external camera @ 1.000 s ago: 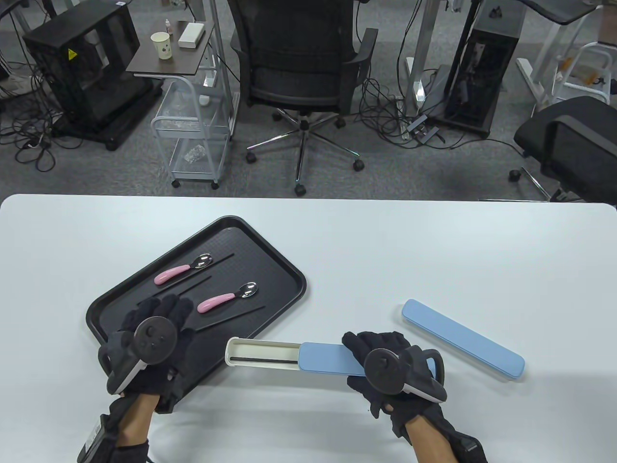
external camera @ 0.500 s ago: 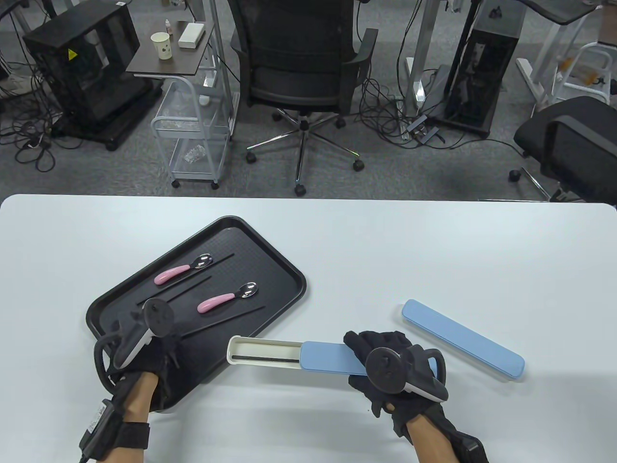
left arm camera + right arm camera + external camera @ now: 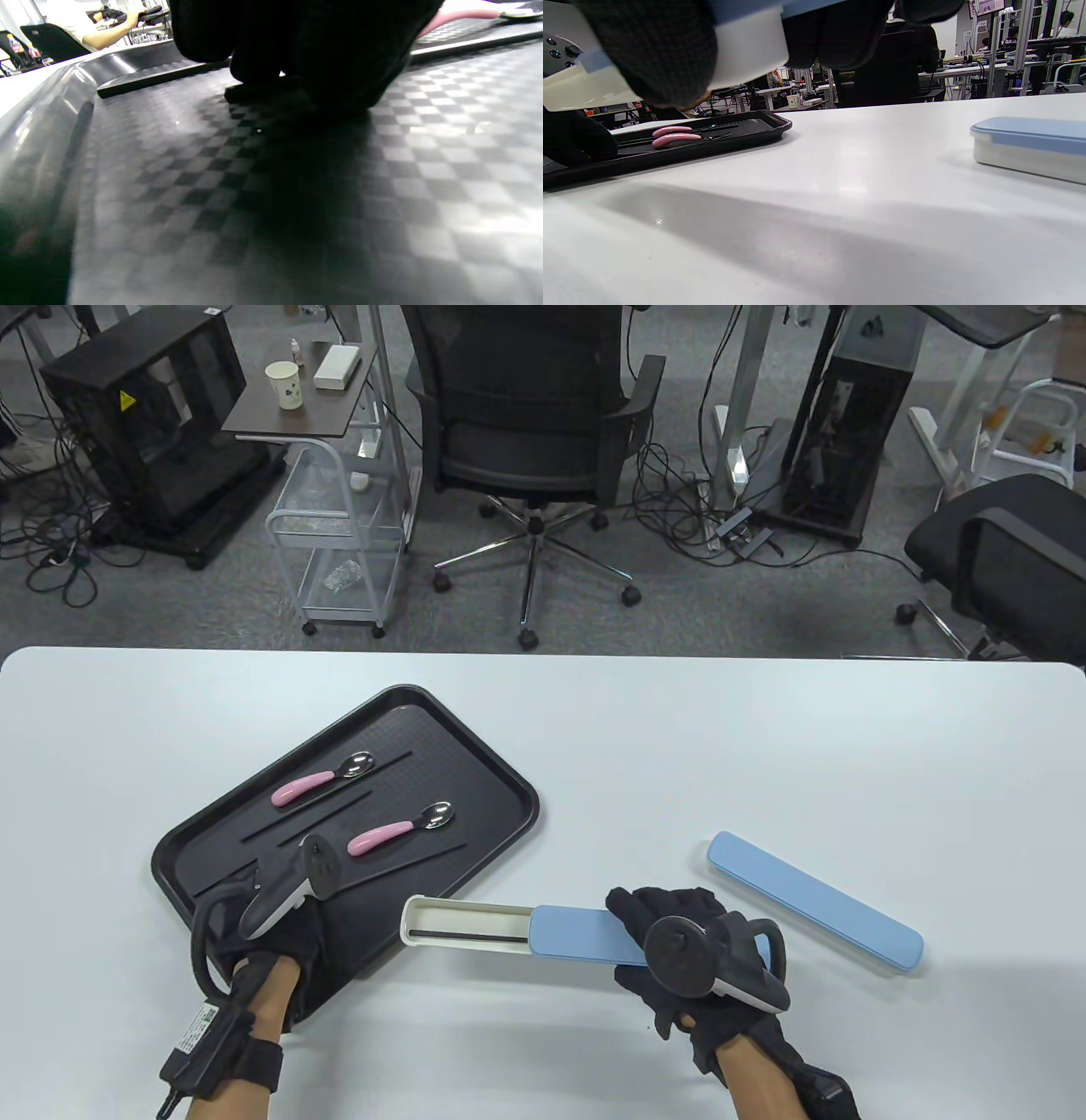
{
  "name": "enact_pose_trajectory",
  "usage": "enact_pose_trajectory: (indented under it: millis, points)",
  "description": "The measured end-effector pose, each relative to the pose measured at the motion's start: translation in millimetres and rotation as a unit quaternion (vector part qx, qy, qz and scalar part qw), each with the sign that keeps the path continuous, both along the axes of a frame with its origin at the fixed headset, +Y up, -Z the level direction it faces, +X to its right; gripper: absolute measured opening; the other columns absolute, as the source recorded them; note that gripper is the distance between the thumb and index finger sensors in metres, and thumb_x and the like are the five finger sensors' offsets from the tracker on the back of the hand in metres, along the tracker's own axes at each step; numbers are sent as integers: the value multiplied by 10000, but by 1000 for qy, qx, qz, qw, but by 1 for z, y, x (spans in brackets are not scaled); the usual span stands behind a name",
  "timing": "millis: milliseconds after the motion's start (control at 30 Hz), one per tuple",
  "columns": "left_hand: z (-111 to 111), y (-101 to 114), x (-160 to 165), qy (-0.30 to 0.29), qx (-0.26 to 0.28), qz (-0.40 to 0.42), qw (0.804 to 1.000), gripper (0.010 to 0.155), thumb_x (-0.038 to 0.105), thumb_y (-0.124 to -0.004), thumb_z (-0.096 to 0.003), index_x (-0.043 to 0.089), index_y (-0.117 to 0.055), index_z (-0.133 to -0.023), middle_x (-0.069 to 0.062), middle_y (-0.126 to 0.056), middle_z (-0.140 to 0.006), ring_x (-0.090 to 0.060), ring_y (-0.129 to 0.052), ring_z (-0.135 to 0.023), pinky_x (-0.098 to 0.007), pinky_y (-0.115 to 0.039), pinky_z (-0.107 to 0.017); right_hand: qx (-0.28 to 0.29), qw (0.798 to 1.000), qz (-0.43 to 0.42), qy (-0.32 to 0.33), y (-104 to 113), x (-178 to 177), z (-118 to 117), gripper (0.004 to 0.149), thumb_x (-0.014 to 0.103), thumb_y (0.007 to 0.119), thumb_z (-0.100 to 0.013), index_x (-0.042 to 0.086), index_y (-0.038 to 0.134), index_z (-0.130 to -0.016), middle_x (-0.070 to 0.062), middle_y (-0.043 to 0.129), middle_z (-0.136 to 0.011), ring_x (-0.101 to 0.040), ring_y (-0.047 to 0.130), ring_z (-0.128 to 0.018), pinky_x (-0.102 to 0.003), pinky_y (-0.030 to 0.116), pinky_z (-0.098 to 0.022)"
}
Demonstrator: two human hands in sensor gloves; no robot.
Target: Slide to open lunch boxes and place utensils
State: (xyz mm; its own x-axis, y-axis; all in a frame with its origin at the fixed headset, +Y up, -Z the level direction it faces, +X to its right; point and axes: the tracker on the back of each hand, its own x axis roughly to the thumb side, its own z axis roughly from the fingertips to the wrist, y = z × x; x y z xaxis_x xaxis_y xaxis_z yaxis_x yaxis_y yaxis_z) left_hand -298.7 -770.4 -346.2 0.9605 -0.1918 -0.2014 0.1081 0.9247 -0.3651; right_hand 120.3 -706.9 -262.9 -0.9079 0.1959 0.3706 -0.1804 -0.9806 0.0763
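Nearest me, my right hand [image 3: 691, 954] grips the blue-lidded end of the open lunch box [image 3: 517, 933], fingers wrapped over the lid and thumb down the near side; in the right wrist view those fingers [image 3: 657, 55] are clamped on the white body with the blue lid [image 3: 746, 8] above them. The box lies on the white table [image 3: 679, 746], its lid slid toward my right so the white tray pokes out on the left with a black chopstick [image 3: 467, 937] lying inside it. My left hand [image 3: 276, 929] is down on the near corner of the black tray [image 3: 475, 755], wrist rolled so the tracker stands on edge. In the left wrist view the gloved fingers [image 3: 322, 55] press onto the checkered tray floor right at a black chopstick [image 3: 263, 91], but I cannot tell whether they are pinching it or only touching it. Just past that hand lie the near pink-handled spoon [image 3: 399, 830] and loose black chopsticks [image 3: 310, 819], then the far pink-handled spoon [image 3: 322, 780] deeper in the tray. Off to my right, well apart from the open box, the second lunch box [image 3: 814, 902] sits on the table with its blue lid fully on.
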Motion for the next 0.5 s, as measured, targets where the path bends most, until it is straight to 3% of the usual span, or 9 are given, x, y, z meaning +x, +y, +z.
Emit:
enact_pose_trajectory:
  millis: [500]
  points:
    - [1,-2,7,-16,-17,-39,999,460,356,-826,-451,198,-743,-875,-84,-788,-919,-354,-715,-893,-613,-387,-723,1,1000,0,1,0,0,1,771,464,886,-428,311,482,-1067,-83,562,-1068,-371,652,-947,-657,444,-732]
